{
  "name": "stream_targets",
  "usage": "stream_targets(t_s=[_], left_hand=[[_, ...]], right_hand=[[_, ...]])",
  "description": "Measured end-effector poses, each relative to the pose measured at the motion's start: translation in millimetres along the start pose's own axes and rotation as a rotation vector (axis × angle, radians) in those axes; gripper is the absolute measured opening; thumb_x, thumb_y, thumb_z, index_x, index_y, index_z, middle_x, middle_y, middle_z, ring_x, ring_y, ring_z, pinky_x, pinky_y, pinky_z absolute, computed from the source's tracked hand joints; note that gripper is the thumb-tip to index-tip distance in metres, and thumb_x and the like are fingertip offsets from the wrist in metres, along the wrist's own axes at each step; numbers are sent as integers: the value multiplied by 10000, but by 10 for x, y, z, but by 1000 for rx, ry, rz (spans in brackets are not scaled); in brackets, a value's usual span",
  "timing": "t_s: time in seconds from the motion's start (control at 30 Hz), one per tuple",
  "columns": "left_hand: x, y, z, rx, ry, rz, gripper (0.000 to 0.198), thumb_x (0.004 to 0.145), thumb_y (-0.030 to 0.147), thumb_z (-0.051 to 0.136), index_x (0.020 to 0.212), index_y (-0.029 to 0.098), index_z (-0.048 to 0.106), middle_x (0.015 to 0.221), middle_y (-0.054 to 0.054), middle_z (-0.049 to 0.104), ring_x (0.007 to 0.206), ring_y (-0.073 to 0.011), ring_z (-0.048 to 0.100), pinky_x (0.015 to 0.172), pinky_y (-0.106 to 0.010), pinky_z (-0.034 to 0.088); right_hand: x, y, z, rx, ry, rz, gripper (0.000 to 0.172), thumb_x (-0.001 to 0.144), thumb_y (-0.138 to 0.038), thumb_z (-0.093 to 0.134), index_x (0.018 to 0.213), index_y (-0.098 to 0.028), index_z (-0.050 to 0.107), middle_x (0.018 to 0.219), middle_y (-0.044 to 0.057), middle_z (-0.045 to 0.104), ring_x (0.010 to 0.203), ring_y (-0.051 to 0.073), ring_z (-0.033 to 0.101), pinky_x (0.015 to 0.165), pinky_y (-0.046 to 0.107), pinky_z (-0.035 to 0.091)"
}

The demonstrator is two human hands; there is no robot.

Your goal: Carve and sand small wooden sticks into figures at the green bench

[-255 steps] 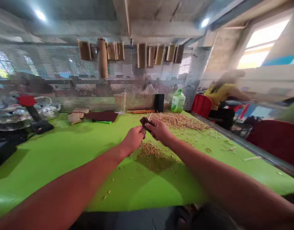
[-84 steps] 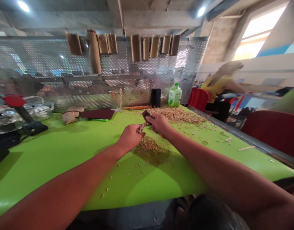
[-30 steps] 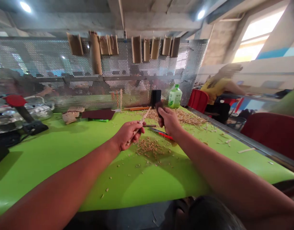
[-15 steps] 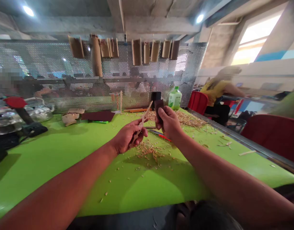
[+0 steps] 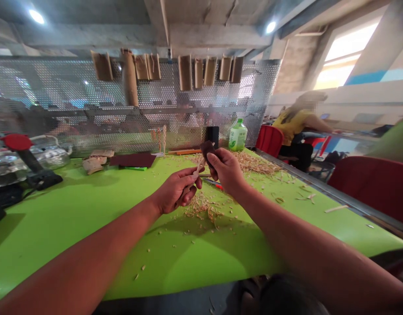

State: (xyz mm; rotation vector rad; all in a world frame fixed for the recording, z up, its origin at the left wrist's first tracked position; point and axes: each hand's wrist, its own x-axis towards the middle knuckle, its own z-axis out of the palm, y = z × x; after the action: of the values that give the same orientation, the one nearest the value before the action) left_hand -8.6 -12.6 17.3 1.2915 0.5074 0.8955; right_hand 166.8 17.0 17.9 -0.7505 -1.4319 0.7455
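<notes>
My left hand point(image 5: 176, 190) is closed round a thin pale wooden stick point(image 5: 199, 167) that points up and away. My right hand point(image 5: 226, 169) pinches a small dark piece of sandpaper point(image 5: 207, 148) folded over the stick's upper end. Both hands hover above the green table point(image 5: 89, 205), over a small heap of wood shavings point(image 5: 204, 208). A red-handled tool point(image 5: 212, 183) lies on the table just under my right hand.
A bigger pile of shavings point(image 5: 257, 162) lies behind, near a green bottle point(image 5: 237, 135) and a black box point(image 5: 212, 135). A dark sheet point(image 5: 133, 159) and a red-topped device point(image 5: 27, 159) sit at the left. A person in yellow point(image 5: 299, 127) sits beyond red chairs point(image 5: 372, 183).
A second ago my hands were apart, the sandpaper held clear of the stick. Now the right hand has brought the sandpaper down onto the stick's tip.
</notes>
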Motion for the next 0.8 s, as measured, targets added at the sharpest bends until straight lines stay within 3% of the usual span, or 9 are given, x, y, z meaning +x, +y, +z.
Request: stream_targets(t_s=[0.07, 0.2, 0.37, 0.5, 0.63, 0.73, 0.8], left_hand=[[6, -4, 2, 15, 25, -3, 169, 845, 280, 636, 959, 160, 602, 770, 34, 584, 354, 3, 355, 287, -137, 271], [29, -14, -3, 67, 107, 10, 150, 838, 284, 627, 789, 160, 557, 577, 77, 459, 328, -7, 284, 278, -134, 223], [27, -23, 20, 108, 98, -26, 133, 822, 273, 636, 867, 170, 564, 688, 59, 518, 347, 3, 307, 288, -135, 229], [30, -30, 26, 141, 125, -18, 136, 824, 274, 621, 795, 177, 529, 559, 89, 427, 329, -10, 268, 287, -138, 215], [44, -30, 28, 146, 132, -20, 112, 807, 241, 613, 788, 172, 526, 563, 84, 444, 331, -6, 269, 288, -136, 214], [45, -23, 24, 133, 155, -35, 115, 815, 237, 597, 765, 176, 514, 516, 93, 416, 319, -13, 264, 285, -137, 217], [37, -8, 17, 130, 155, -48, 105, 819, 225, 593, 766, 174, 518, 494, 101, 392, 316, -14, 257, 284, -132, 211]], right_hand=[[-31, 4, 35, -88, 23, -4, 300, 850, -464, 607, 733, -228, 463, 506, -73, 425, 405, 65, 351, 378, 229, 253], [-63, 23, 83, -276, -96, -10, 266, 837, -392, 618, 691, -212, 488, 511, -61, 440, 456, 75, 369, 428, 230, 264], [30, 81, 3, -323, 45, -1, 293, 850, -409, 573, 668, -222, 440, 518, -65, 412, 466, 87, 363, 456, 236, 258], [64, 133, -15, -344, -92, -7, 301, 827, -440, 602, 672, -214, 477, 532, -56, 435, 491, 93, 380, 470, 235, 266], [41, 152, 28, -325, 23, 22, 293, 841, -431, 572, 673, -219, 459, 512, -64, 408, 468, 91, 358, 460, 238, 250], [27, 153, 56, -335, -88, -2, 263, 819, -410, 597, 679, -214, 491, 531, -55, 435, 484, 92, 379, 462, 235, 268], [62, 154, 29, -340, -75, -12, 277, 800, -403, 620, 655, -214, 480, 525, -56, 425, 485, 90, 381, 454, 232, 268]])
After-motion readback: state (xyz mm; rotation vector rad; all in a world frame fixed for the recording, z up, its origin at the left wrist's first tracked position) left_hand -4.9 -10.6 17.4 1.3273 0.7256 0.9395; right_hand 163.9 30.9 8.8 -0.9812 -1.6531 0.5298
